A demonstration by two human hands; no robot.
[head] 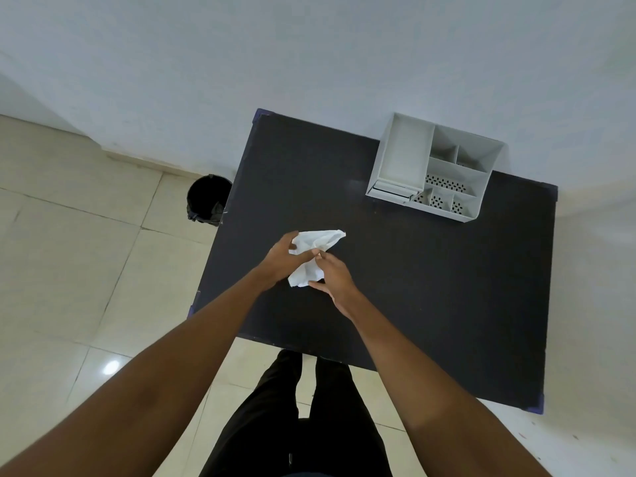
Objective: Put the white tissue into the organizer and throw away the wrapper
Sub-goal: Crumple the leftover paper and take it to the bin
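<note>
A crumpled white tissue (315, 251) sits over the middle of the dark table (430, 287), held between both hands. My left hand (280, 259) grips its upper part, with the free end sticking out to the right. My right hand (332, 277) pinches the lower part between thumb and fingers. I cannot tell the wrapper apart from the tissue. The white organizer (435, 166), with one long slot and several smaller perforated compartments, stands at the table's far right corner, apart from both hands.
A black bin (206, 197) lined with a dark bag stands on the tiled floor by the table's far left edge, near the white wall. My legs in dark trousers (303, 418) are at the table's near edge.
</note>
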